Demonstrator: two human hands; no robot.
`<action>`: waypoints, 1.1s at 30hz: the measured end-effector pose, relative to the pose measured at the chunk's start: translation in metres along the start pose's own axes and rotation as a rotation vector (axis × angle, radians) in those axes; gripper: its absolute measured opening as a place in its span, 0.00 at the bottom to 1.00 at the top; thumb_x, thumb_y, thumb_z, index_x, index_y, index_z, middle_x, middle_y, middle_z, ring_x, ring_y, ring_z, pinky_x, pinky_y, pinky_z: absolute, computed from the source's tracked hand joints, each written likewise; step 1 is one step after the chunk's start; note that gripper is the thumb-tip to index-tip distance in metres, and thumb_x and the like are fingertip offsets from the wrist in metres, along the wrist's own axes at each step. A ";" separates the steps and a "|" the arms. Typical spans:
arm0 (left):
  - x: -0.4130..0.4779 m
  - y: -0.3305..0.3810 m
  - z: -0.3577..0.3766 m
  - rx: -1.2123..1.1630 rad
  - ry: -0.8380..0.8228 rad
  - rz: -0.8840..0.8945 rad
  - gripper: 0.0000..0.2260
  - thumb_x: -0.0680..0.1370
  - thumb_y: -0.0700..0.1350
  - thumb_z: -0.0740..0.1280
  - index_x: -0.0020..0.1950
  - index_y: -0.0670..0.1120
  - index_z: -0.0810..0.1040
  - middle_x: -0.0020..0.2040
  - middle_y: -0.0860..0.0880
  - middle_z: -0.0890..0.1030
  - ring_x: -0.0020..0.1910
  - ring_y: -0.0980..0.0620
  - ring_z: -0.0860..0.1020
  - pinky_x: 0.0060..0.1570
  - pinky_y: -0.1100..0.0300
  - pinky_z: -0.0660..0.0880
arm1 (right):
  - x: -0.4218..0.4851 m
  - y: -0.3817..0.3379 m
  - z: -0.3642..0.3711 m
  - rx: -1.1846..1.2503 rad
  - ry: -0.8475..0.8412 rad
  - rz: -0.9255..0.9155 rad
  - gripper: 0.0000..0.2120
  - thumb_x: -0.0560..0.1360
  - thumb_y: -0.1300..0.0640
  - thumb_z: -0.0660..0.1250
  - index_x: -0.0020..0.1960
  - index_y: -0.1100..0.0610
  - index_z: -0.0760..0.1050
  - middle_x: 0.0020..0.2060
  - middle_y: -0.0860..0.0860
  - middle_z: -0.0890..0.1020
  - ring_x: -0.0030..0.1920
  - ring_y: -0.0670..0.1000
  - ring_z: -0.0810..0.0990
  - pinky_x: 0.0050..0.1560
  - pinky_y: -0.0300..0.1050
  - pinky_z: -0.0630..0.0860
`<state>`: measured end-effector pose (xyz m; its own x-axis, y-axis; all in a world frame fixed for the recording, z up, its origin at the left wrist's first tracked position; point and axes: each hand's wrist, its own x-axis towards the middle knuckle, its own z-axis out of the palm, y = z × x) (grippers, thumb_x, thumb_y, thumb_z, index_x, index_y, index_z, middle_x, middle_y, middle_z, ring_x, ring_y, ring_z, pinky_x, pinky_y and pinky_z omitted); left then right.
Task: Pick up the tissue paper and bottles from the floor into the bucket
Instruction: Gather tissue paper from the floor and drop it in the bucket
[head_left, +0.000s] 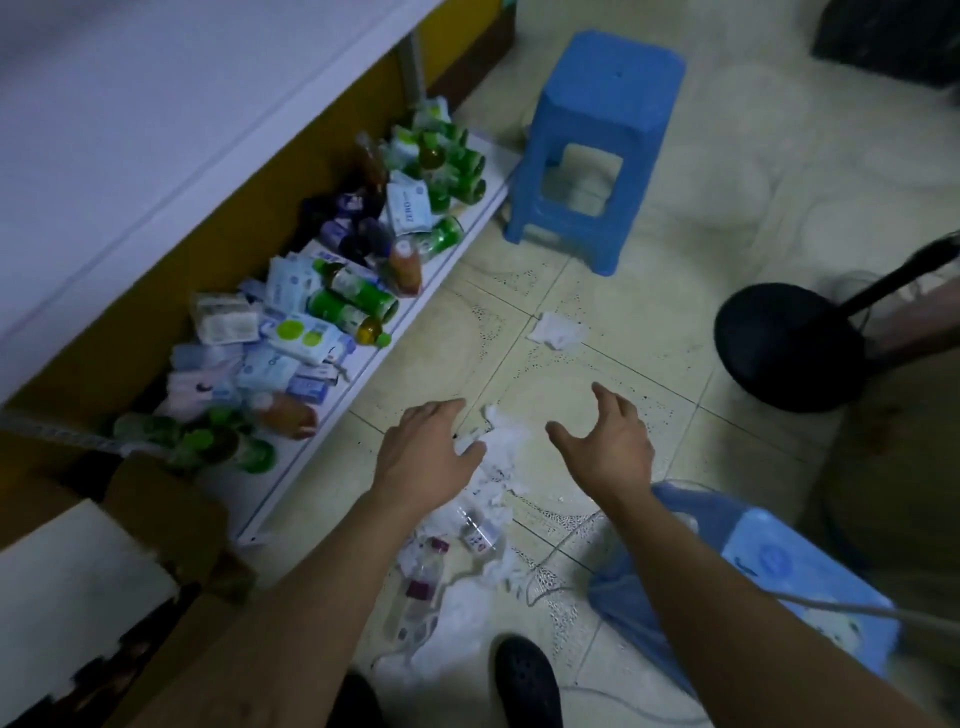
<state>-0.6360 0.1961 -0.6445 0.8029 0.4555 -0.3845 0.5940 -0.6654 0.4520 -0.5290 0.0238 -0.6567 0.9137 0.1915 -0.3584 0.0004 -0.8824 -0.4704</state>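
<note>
Two clear plastic bottles lie on the floor (675, 260): a purple-capped bottle (418, 582) and a white-labelled bottle (480, 535). One lone wad of tissue paper (556, 330) lies apart. One strewn tissue heap (498, 457) is too tangled to count its pieces. There is one blue bucket (779, 561), one blue plastic stool (592, 130), one black round fan base (784, 345), one cardboard box (171, 519) and one black shoe (524, 680) in plain view. One low shelf (311, 462) carries green bottles (353, 306) and tissue packs (301, 338), both too jumbled for an exact count.
</note>
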 end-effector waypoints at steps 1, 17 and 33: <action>0.009 -0.002 0.004 0.020 -0.018 0.015 0.28 0.75 0.58 0.64 0.73 0.52 0.65 0.70 0.48 0.71 0.68 0.47 0.67 0.65 0.48 0.68 | 0.006 0.003 0.003 -0.003 0.007 0.027 0.37 0.71 0.40 0.67 0.75 0.52 0.59 0.73 0.56 0.65 0.70 0.59 0.66 0.68 0.60 0.64; 0.138 -0.135 0.099 0.152 -0.273 0.295 0.29 0.75 0.58 0.65 0.73 0.52 0.64 0.71 0.49 0.70 0.70 0.47 0.66 0.66 0.50 0.67 | 0.021 0.053 0.197 -0.074 0.047 0.413 0.40 0.70 0.36 0.66 0.75 0.49 0.56 0.75 0.55 0.63 0.73 0.59 0.63 0.70 0.63 0.60; 0.258 -0.180 0.320 0.256 -0.257 0.392 0.31 0.74 0.57 0.67 0.74 0.52 0.63 0.72 0.49 0.69 0.70 0.46 0.66 0.65 0.49 0.66 | 0.151 0.182 0.364 -0.011 0.086 0.323 0.40 0.69 0.38 0.67 0.75 0.50 0.57 0.73 0.58 0.63 0.71 0.61 0.63 0.67 0.61 0.62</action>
<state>-0.5514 0.2446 -1.0825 0.9051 0.0058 -0.4252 0.1949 -0.8943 0.4027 -0.5388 0.0488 -1.0904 0.8982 -0.1353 -0.4182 -0.2910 -0.8962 -0.3350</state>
